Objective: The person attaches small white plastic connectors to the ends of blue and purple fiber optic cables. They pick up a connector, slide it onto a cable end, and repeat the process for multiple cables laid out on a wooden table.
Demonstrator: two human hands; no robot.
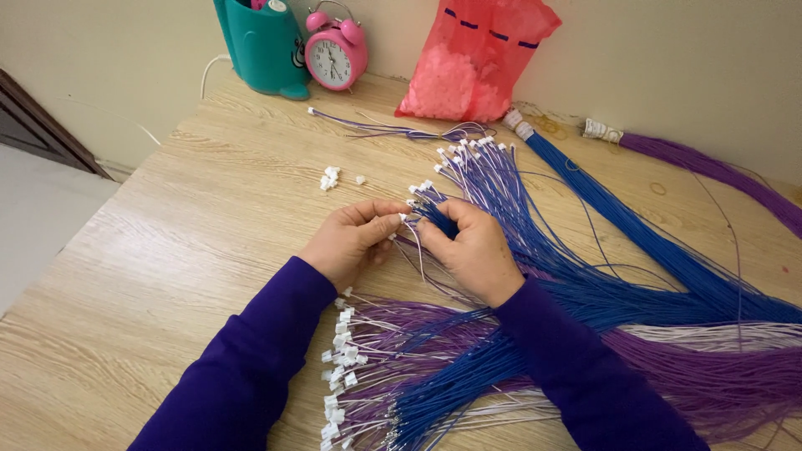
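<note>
The left hand (355,238) pinches a small white connector (403,217) at its fingertips; the right hand (472,246) grips a bunch of blue wires (443,219) close by, keeping the ends steady; loose connectors (332,177) lie near on the surface (167,276).

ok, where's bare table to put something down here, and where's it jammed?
Free: the table's left stretch, from the left hand out to the edge; also a strip between the loose white connectors and the teal holder. Crowded: everything right of the right hand, covered by blue wires and purple wires, and the connector-tipped bundle between the sleeves.
</note>
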